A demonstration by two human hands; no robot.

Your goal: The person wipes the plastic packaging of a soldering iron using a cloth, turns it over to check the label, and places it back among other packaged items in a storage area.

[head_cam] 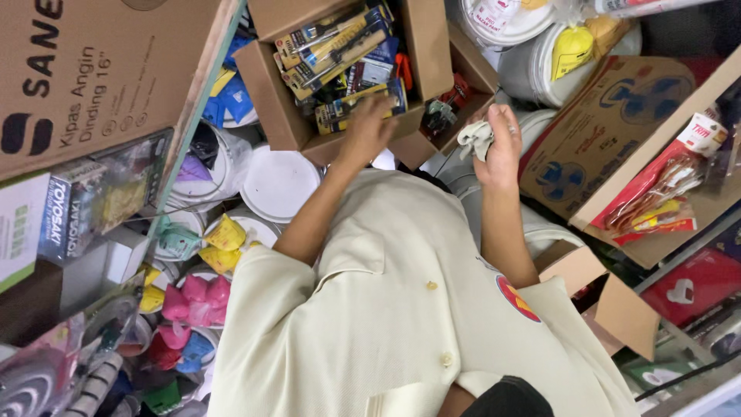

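Left hand (pixel 369 123) on packaged tools (pixel 340 46); buckets (pixel 540 62) beyond.

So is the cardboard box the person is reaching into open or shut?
Open. The cardboard box has its flaps folded outward, showing carded tool packs inside. The left hand rests on them.

White buckets (pixel 278 184), fan carton (pixel 610 131), pink bags (pixel 197 300).
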